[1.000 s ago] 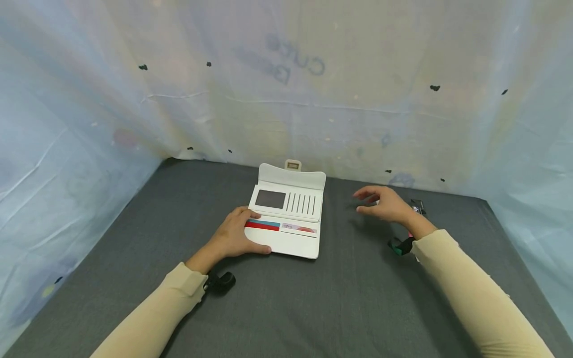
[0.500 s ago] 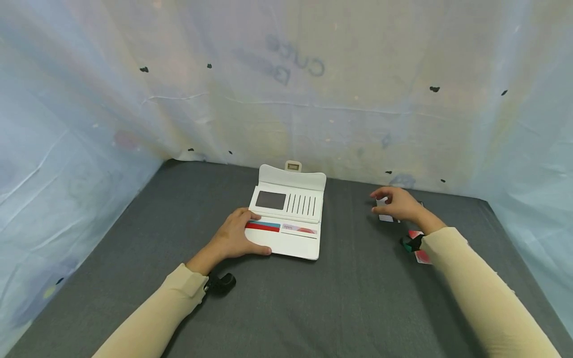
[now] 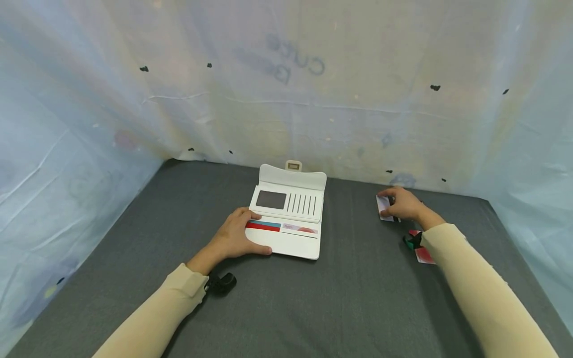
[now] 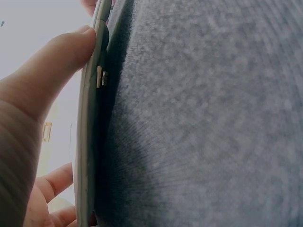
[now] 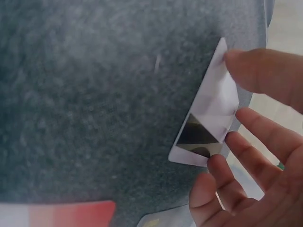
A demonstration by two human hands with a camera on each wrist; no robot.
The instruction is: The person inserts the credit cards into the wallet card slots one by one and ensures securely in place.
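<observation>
Left hand (image 3: 235,236) pins the open white leather wallet (image 3: 288,214) flat. Right hand (image 3: 403,204) pinches a white plastic card (image 3: 384,208) by its edges; I'd keep the pinch firm and the card level.

Mirrored "Cute" on the backdrop sheet (image 3: 295,62)

wallet (image 3: 288,219) centre on mat (image 3: 313,298); left hand (image 3: 235,237) on its left edge; card (image 3: 384,208) right.
</observation>
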